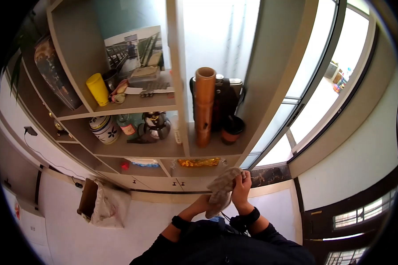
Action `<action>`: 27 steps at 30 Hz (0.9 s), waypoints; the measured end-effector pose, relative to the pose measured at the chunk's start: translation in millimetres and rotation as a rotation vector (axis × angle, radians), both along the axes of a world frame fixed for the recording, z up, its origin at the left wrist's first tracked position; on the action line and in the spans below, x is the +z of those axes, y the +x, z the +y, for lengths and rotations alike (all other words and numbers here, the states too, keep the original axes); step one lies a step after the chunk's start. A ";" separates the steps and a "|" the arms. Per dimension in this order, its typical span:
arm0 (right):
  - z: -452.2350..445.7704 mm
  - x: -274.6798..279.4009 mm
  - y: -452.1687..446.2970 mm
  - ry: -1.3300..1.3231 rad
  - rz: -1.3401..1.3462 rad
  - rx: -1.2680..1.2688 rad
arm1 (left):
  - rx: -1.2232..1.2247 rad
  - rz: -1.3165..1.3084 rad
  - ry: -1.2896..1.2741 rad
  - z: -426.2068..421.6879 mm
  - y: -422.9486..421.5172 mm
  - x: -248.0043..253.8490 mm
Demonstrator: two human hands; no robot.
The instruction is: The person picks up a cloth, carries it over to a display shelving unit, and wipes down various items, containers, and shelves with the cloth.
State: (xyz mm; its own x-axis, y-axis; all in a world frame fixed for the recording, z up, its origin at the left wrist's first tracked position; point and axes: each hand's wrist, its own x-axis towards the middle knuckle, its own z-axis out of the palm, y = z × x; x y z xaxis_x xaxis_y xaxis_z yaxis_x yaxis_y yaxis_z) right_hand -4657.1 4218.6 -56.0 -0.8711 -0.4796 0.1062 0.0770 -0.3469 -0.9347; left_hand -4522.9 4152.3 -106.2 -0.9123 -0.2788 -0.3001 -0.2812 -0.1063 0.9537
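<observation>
A grey-beige cloth [224, 185] is bunched in front of my body, held between both hands. My right hand [242, 189] is closed on its upper right part, fingers curled over the fabric. My left hand [201, 204] grips the lower left side, its fingers partly hidden by the folds. Just beyond the hands stands a shelf unit [216, 152]. On its near shelf are a tall bamboo tube [204, 106], a dark cup with a brown band [231, 130] and a black leather-like case [225, 101].
Left compartments hold a yellow cup [97, 89], a photo [135, 48], a striped ceramic jar [104, 129] and a metal pot [157, 126]. A worn open sack [108, 205] stands on the floor at left. A glass sliding door [292, 101] is at right.
</observation>
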 end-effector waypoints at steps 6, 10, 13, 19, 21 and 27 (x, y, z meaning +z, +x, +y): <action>-15.3 26.8 74.8 -0.094 0.036 -0.119 | 0.337 0.007 0.038 -48.7 108.8 0.0; -18.0 4.1 129.8 0.059 0.165 -0.005 | 0.464 0.227 -0.316 -82.4 194.4 -19.2; -25.7 -4.3 158.0 0.199 0.226 0.094 | 0.624 0.173 -0.339 -101.3 244.5 -25.6; -27.6 5.9 185.1 0.350 -0.012 0.242 | 0.453 0.192 -0.321 -126.9 294.1 -12.1; -31.6 7.4 185.5 0.340 -0.066 0.224 | 0.488 0.240 -0.276 -130.3 293.0 -4.9; -75.3 -14.2 159.0 0.072 -0.017 0.088 | 0.340 0.503 -0.448 -179.8 255.0 6.3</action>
State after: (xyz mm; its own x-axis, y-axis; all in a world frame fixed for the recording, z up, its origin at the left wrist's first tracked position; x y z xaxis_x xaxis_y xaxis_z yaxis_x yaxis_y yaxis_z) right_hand -4498.1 4143.4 -70.2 -0.8267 -0.5600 0.0544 0.1202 -0.2702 -0.9553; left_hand -4267.9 3972.5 -99.9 -0.7514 -0.5665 0.3383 0.1787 0.3189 0.9308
